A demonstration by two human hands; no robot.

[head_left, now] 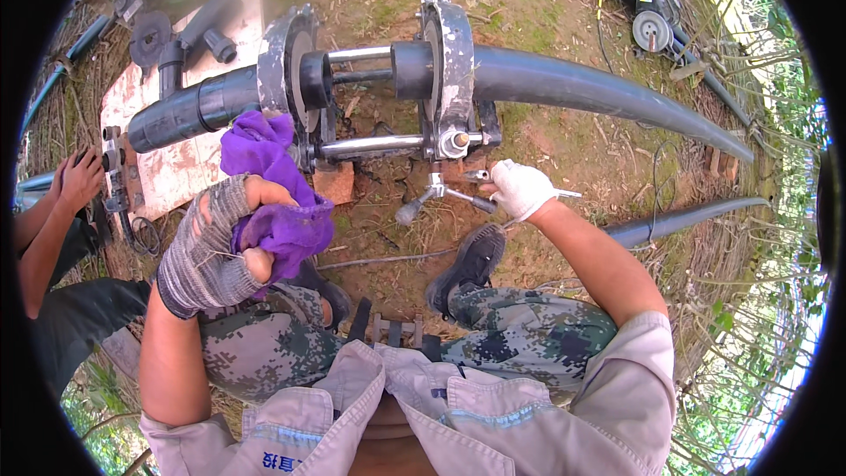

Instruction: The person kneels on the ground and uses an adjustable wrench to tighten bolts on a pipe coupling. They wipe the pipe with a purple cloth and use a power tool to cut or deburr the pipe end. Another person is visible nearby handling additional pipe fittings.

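My left hand (216,238), in a grey fingerless knit glove, is closed around a bunched purple cloth (280,227). The cloth's upper end lies against the left clamp ring (278,66) and hides part of it. My right hand (522,189), in a white glove, grips a metal wrench (477,175); its thin end sticks out past my wrist. Just left of that hand is the clamp machine's spoked handle (436,189). A short black pipe (198,110) sits in the left ring. A long black pipe (582,79) runs through the right ring (451,62), and a gap separates the pipe ends.
At far left, another person's hands (77,181) are beside a metal-and-black device (116,167). Black pipe fittings (189,35) lie on a pale board (132,115). An angle grinder (654,25) rests at upper right. Another black pipe (687,219) lies on the soil at right.
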